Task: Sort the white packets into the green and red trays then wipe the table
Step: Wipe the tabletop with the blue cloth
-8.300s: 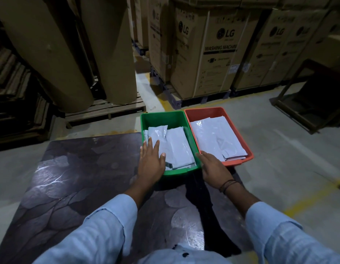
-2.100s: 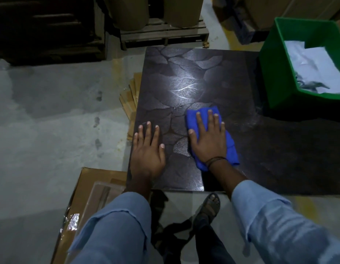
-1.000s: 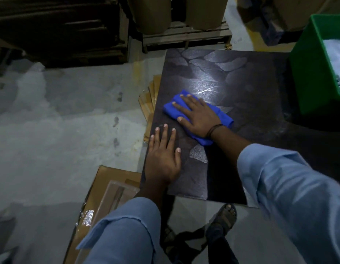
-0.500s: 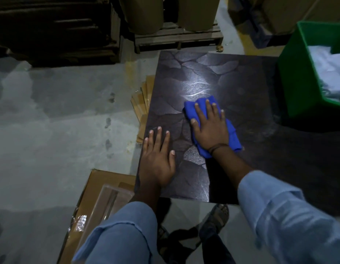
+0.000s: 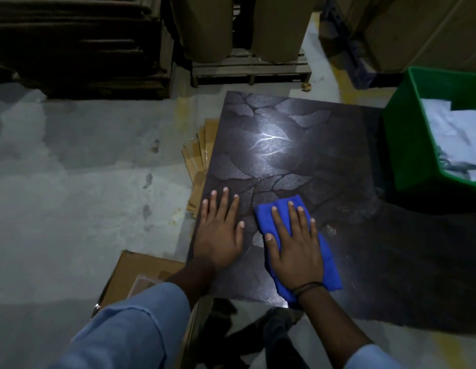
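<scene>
Right hand (image 5: 295, 251): fingers straight and spread, palm pressed flat on one blue cloth (image 5: 266, 217). The cloth lies directly under this hand on the table (image 5: 284, 145). Its edges show beyond the fingertips, beside the thumb and to the right of the wrist.

Left hand (image 5: 220, 235): fingers straight, flat on the bare tabletop just left of the right hand, apart from the cloth, holding nothing.

One green tray (image 5: 407, 145) stands on the table, well beyond the right hand and to its right. White packets (image 5: 449, 129) lie inside it, overlapping; their number cannot be told.

Count in view: two hands, one cloth, one tray. One cardboard box (image 5: 130, 272) lies on the floor beside the left forearm.
</scene>
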### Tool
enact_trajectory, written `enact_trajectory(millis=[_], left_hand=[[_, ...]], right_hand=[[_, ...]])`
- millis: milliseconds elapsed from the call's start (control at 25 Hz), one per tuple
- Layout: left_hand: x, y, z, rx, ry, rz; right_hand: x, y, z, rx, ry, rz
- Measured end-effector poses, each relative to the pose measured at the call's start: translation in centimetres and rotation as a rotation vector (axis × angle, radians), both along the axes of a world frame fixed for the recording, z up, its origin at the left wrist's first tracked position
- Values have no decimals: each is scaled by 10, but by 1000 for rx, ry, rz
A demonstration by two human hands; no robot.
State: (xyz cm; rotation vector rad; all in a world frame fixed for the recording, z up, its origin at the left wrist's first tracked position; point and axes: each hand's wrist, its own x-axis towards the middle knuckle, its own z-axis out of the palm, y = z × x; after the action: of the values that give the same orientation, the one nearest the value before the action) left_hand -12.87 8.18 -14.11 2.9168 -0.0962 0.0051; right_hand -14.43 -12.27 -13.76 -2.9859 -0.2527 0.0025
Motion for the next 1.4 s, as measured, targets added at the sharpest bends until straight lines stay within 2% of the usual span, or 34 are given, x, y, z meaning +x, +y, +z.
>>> enact_trajectory(millis=[160,360,640,880,960,1080,1160,1200,1320,1400], left_hand=[[82,-4,7,-9,-28,22],[154,-3,3,-13,16,48],[162,0,-6,-52,-36,54],[164,0,-9,-67,-37,78],[165,-1,-8,-73,-35,90],[165,-2,-7,-74,-39,85],[164,-2,-7,-85,-48,83],[164,-2,-6,-91,-47,81],[164,-1,-6,-89,-37,83],[164,0,-6,-84,-26,91]], right_hand=[[71,-4,-5,-6,-37,80],[164,-10,-11,-19,-48,63],[303,-3,-12,-6,-26,84],[400,57,-11,42,15,145],[403,84,-10,53,26,262],[389,98,-11,13,22,623],[402,86,-12,10,16,718],[413,81,-12,15,11,654],[440,78,-14,34,7,263],[428,92,-11,47,26,207]])
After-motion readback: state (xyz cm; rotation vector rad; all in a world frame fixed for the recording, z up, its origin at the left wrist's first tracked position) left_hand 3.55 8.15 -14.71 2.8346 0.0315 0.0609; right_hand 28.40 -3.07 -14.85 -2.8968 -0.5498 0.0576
